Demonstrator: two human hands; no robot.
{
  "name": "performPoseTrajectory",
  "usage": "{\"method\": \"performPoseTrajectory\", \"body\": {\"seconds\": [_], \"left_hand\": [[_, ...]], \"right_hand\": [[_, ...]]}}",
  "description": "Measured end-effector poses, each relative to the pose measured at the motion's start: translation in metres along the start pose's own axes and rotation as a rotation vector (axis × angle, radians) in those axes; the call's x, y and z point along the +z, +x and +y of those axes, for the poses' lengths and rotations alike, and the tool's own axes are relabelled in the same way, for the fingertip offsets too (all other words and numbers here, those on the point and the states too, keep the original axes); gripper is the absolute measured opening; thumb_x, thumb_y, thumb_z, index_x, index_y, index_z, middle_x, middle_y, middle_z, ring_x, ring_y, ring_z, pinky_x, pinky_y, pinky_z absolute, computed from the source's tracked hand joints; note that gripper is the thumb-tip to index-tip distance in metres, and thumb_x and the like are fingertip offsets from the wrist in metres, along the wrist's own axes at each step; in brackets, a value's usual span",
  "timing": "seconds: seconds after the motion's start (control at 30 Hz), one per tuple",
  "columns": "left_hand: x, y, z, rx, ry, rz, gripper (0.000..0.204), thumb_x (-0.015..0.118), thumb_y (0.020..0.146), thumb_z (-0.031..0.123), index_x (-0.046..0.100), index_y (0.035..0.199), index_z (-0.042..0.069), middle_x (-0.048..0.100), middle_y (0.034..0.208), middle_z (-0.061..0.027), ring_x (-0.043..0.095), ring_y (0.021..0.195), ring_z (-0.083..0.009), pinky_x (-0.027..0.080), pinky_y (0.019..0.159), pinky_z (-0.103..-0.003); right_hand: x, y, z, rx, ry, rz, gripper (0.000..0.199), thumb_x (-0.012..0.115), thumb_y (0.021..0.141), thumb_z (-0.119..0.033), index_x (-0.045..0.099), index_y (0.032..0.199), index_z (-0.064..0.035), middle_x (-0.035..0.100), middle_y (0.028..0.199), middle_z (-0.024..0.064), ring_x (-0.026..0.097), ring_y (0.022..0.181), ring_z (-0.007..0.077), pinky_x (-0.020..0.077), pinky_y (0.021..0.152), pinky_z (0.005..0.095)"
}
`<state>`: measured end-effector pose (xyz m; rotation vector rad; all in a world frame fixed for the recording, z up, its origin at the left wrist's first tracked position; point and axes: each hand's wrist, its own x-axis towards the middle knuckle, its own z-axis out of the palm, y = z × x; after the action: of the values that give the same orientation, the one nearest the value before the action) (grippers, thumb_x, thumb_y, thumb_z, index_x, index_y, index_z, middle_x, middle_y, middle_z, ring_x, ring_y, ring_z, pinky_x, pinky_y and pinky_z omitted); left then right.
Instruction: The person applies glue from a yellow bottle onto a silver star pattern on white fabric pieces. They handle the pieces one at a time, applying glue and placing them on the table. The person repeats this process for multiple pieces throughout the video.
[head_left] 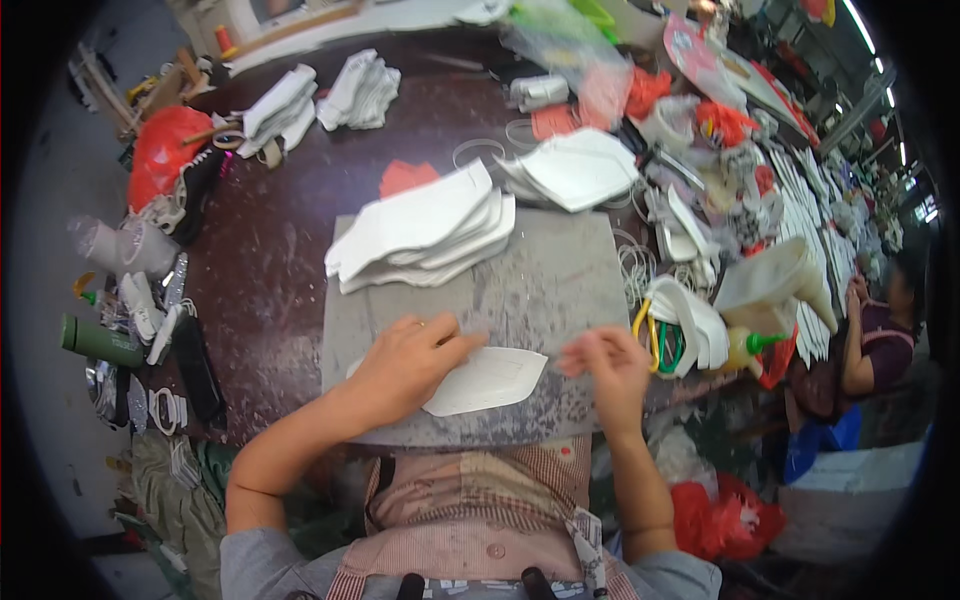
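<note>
White piece (492,383), partly under left hand (412,362), right hand (612,366) just beside

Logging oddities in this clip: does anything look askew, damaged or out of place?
The grey board is blotched with dark marks and looks worn. The larger white stack on it sits unevenly, its layers fanned out of line.
</note>
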<state>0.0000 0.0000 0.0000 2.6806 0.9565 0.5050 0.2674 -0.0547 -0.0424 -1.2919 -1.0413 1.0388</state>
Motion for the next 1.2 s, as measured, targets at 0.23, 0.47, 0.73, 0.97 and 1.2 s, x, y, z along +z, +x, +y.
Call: {"method": "performPoseTrajectory", "body": {"seconds": [0.23, 0.47, 0.73, 0.97, 1.2], "left_hand": [[-0.082, 0.081, -0.104, -0.273, -0.242, 0.196, 0.039, 0.07, 0.08, 0.013, 0.072, 0.118, 0.009, 0.062, 0.093, -0.0108, 0.056, 0.086, -0.0206, 0.047, 0.083, -0.031], [-0.037, 0.082, -0.157, -0.495, -0.444, -0.323, 0.061, 0.051, 0.1, 0.049, 0.056, 0.133, -0.001, 0.064, 0.125, -0.0207, 0.06, 0.114, -0.0269, 0.045, 0.097, -0.034], [-0.053, 0.09, -0.119, -0.578, -0.22, -0.505, 0.081, 0.062, 0.089, 0.057, 0.047, 0.14, -0.003, 0.052, 0.139, -0.0252, 0.05, 0.13, -0.0339, 0.039, 0.107, -0.04], [-0.042, 0.112, -0.153, -0.511, -0.117, -0.629, 0.086, 0.074, 0.078, 0.059, 0.053, 0.134, -0.003, 0.055, 0.133, -0.021, 0.051, 0.126, -0.0323, 0.04, 0.106, -0.039], [-0.03, 0.081, -0.151, -0.322, -0.251, -0.502, 0.084, 0.068, 0.085, 0.057, 0.047, 0.139, -0.004, 0.048, 0.139, -0.0249, 0.046, 0.132, -0.0326, 0.037, 0.109, -0.04]], "right_hand": [[-0.006, -0.024, 0.015, -0.005, -0.063, 0.044, 0.011, 0.066, 0.094, -0.008, 0.064, 0.093, 0.0029, 0.067, 0.076, 0.0066, 0.063, 0.065, 0.0091, 0.0508, 0.06, 0.022], [-0.006, -0.019, 0.021, 0.013, -0.049, 0.025, 0.012, 0.068, 0.093, -0.008, 0.066, 0.091, 0.0031, 0.068, 0.075, 0.0046, 0.064, 0.066, 0.0074, 0.0529, 0.062, 0.0221], [-0.01, -0.02, 0.022, -0.048, -0.144, 0.013, 0.013, 0.069, 0.092, -0.009, 0.067, 0.09, 0.0032, 0.068, 0.073, 0.0038, 0.063, 0.065, 0.0068, 0.0513, 0.061, 0.0214], [-0.01, -0.018, 0.024, -0.056, -0.136, 0.006, 0.013, 0.069, 0.092, -0.011, 0.067, 0.09, 0.0025, 0.068, 0.072, 0.0043, 0.063, 0.065, 0.0073, 0.0511, 0.06, 0.0218], [-0.007, -0.019, 0.023, -0.072, -0.107, 0.0, 0.013, 0.069, 0.092, -0.011, 0.068, 0.09, 0.002, 0.068, 0.07, 0.004, 0.063, 0.063, 0.0077, 0.0515, 0.058, 0.0221]]}}
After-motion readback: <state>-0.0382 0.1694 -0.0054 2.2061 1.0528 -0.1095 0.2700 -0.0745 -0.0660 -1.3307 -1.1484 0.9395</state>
